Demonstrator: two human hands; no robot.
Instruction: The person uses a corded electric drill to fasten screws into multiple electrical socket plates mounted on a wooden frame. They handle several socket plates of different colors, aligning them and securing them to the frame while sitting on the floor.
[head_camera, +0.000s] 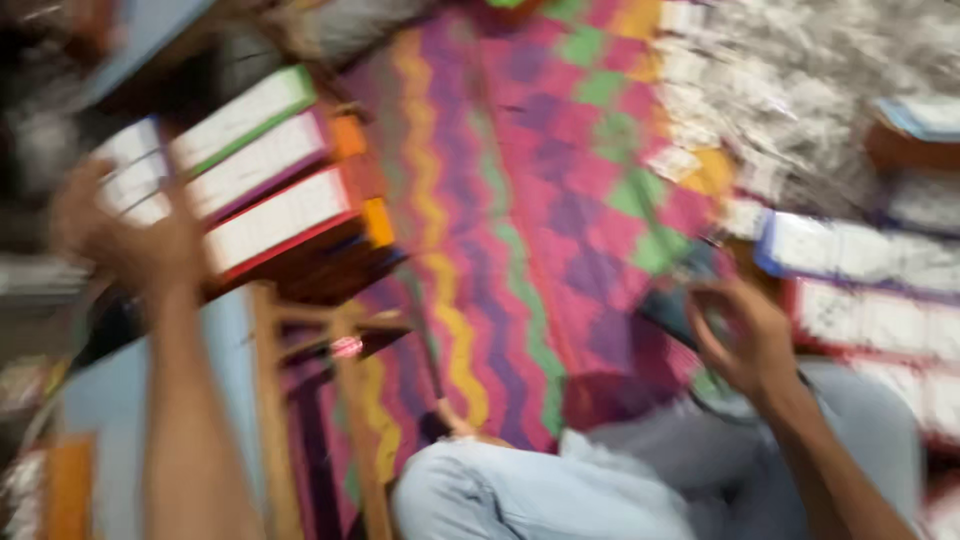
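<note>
The whole view is motion-blurred. My left hand (125, 235) is raised at the left, against the near end of a stack of flat white-faced packs (262, 170) with green, magenta and red edges; its grip is too blurred to make out. My right hand (745, 340) is at the lower right above my knee, fingers curled round a dark teal flat thing (680, 290). What that thing is cannot be made out.
A bright zigzag mat (520, 200) in pink, purple, green and yellow covers the floor. My crossed legs in pale trousers (560, 490) fill the bottom. A wooden frame (300, 330) stands under the stack. More white packs (860, 255) and a heap of greyish-white pieces (820, 80) lie at the right.
</note>
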